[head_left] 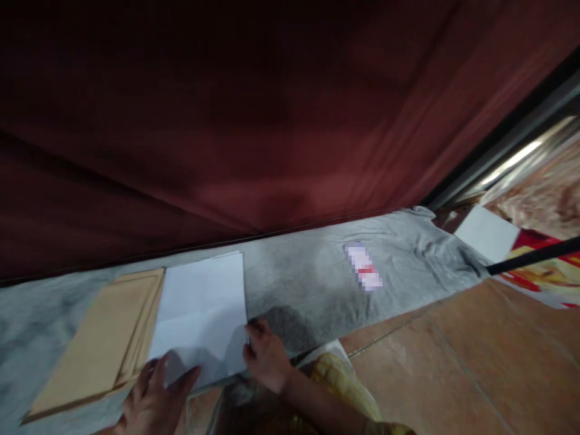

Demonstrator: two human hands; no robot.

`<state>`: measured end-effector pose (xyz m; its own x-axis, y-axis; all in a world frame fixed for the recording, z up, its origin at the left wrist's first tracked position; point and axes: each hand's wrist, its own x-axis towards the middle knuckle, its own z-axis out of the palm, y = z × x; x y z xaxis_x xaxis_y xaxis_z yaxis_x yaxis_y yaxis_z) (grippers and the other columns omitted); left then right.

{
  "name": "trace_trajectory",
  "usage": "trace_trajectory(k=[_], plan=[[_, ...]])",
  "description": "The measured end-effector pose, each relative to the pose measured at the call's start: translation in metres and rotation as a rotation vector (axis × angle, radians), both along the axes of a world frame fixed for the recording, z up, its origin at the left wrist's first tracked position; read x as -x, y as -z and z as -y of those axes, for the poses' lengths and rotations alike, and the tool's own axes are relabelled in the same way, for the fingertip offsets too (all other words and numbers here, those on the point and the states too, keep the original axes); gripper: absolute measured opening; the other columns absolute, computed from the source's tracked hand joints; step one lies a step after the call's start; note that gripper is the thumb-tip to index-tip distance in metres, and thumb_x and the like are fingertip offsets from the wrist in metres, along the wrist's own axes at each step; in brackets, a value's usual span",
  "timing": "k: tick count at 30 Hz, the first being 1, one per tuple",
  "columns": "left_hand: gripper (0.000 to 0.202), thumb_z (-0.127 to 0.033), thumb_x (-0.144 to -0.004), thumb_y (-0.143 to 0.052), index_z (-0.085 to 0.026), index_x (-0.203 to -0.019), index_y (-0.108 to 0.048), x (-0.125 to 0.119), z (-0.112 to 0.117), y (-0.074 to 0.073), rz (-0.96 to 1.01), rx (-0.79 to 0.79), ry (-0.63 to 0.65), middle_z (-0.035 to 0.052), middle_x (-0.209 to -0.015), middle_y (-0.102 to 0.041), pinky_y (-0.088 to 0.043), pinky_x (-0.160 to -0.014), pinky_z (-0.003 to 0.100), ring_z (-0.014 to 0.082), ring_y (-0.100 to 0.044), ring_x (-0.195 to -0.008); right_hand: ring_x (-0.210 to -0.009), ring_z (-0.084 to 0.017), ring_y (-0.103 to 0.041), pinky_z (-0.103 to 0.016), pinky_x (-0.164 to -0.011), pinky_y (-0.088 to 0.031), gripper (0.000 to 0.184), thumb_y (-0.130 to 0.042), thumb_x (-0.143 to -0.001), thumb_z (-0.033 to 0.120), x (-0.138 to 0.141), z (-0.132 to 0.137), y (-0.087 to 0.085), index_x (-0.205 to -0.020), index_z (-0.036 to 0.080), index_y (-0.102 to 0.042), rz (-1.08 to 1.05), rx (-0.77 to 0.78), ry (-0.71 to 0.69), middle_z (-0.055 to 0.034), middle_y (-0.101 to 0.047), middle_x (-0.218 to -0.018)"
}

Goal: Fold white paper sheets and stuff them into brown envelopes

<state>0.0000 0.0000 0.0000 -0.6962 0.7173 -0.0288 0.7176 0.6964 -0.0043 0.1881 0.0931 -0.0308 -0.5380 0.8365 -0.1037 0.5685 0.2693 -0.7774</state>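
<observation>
A white sheet of paper (202, 308) lies on a grey cloth (312, 278) spread over the floor. My left hand (154, 396) rests on the sheet's near left corner, fingers curled over its edge. My right hand (265, 356) pinches the sheet's near right corner. A stack of tan envelopes (102, 341) lies just left of the sheet, partly under it. The picture is smeared by motion.
A dark red curtain (254, 121) hangs along the far edge of the cloth. Brown floor tiles (453, 362) lie to the right. A small blurred card (364, 266) sits on the cloth. A white paper (487, 232) and colourful printed sheet (544, 266) lie at far right.
</observation>
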Motion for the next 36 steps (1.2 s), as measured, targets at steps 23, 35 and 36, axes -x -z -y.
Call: trace_trajectory(k=[23, 35, 36], plan=[[0.058, -0.051, -0.096, -0.046, -0.020, -0.144, -0.049, -0.003, 0.031, 0.023, 0.013, -0.112, 0.047, 0.0164, -0.153, -0.042, -0.045, -0.098, 0.051, 0.0367, -0.048, -0.129, -0.077, -0.015, -0.060, -0.029, -0.078, -0.052, 0.042, -0.051, -0.075, 0.009, 0.012, -0.007, 0.029, -0.111, 0.023, -0.067, -0.250, 0.100, 0.203, -0.0030, -0.060, -0.101], [0.055, -0.044, -0.096, -0.048, -0.016, -0.143, -0.050, -0.008, 0.045, 0.035, 0.027, -0.215, 0.129, 0.0196, -0.157, -0.038, -0.037, -0.111, 0.052, 0.0341, -0.030, -0.147, -0.081, -0.018, -0.056, -0.032, -0.080, -0.048, 0.039, -0.047, -0.070, 0.007, 0.043, -0.058, 0.026, -0.101, 0.020, -0.068, -0.215, 0.014, 0.267, -0.0018, -0.057, -0.090], [0.055, -0.044, -0.096, -0.047, -0.016, -0.143, -0.050, -0.008, 0.045, 0.036, 0.025, -0.223, 0.134, 0.0198, -0.158, -0.038, -0.037, -0.111, 0.053, 0.0342, -0.030, -0.147, -0.080, -0.018, -0.056, -0.032, -0.079, -0.048, 0.040, -0.046, -0.071, 0.007, 0.044, -0.059, 0.028, -0.104, 0.019, -0.067, -0.213, -0.015, 0.248, -0.0020, -0.057, -0.090]])
